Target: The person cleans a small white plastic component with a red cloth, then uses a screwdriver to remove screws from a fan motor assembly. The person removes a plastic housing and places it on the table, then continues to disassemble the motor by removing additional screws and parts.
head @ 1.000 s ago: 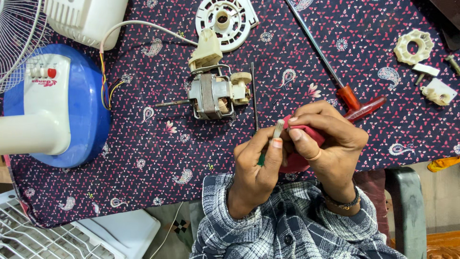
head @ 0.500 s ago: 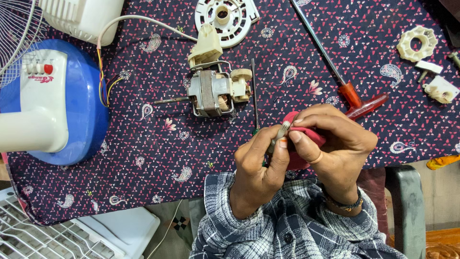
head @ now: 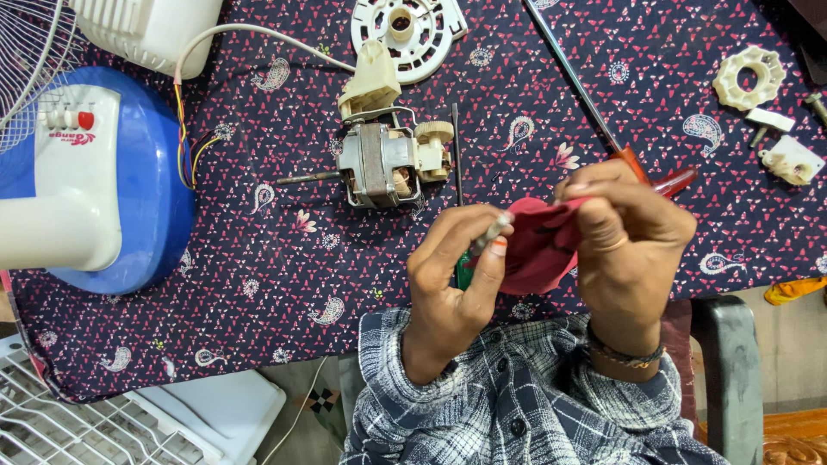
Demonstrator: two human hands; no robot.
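While the left hand (head: 452,284) pinches a small green-handled tool (head: 479,248) between thumb and fingers, the right hand (head: 624,237) grips a red cloth (head: 538,241) touching its tip, over the counter's (head: 258,258) near edge. A fan motor (head: 383,159) lies at eleven o'clock.

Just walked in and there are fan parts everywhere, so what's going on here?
A person at a cloth-covered table holds a thin metal rod in the left hand and a red cloth against its end with the right hand. A bare fan motor, a blue fan base and a red-handled screwdriver lie on the table.
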